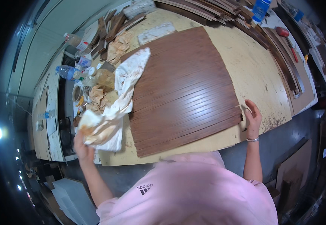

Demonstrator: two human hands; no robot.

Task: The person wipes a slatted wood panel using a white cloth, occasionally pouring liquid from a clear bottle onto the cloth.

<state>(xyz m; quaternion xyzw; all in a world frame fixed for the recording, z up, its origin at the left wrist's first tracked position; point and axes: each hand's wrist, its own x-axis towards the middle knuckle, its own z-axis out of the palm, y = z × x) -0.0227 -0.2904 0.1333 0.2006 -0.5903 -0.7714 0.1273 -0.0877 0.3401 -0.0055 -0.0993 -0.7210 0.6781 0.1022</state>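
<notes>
And here at the tabletop (262, 80), the left hand (82, 147) has a firm grasp on the near end of a long white cloth (124, 101), blotched with brown stains. That cloth runs up and away from the fist, its far end draped over the left edge of the wide brown panel (185, 86). What a spread of wood this is: narrow strips side by side, lying flat in the middle of the tabletop, light gleaming off the right half!

Over on the right, the right hand (253, 119) is released, fingers parted and slightly curled, hovering just beside the panel's right edge (a bracelet (252, 140) circles that wrist).

Left of the cloth it's crowded: a clear bottle (68, 72), a jar of amber liquid (105, 78), and crumpled, stained rags (97, 98) nearby. Beyond the panel lies a smeared white slab (156, 33), with stacked wooden strips (204, 10) along the far side and a blue bottle (260, 11) at their right end.
</notes>
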